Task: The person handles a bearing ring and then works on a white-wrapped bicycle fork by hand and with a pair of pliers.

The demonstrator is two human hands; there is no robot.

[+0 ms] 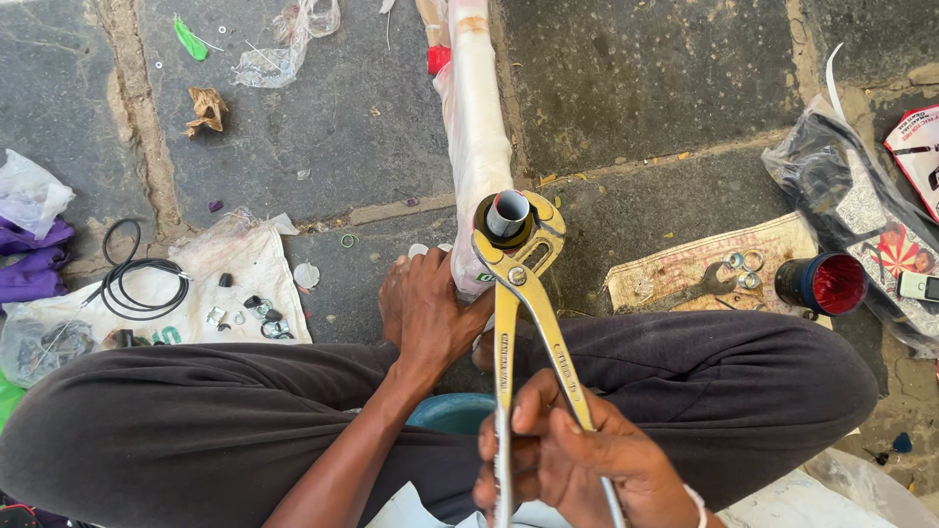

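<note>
Right hand (577,460) clenched on yellow pliers (523,293), jaws around the tube (507,213) end. Left hand (425,313) grasping the wrapped frame (474,127). Red cup (822,284) nearby.

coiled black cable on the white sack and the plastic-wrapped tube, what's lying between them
In the head view, between the coiled black cable and the plastic-wrapped tube lie small dark and metal parts on the white sack, then bare stone floor.

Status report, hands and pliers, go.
Right hand squeezing yellow pliers; jaws around tube end. Left hand gripping wrapped frame. Nothing in the way.
</note>
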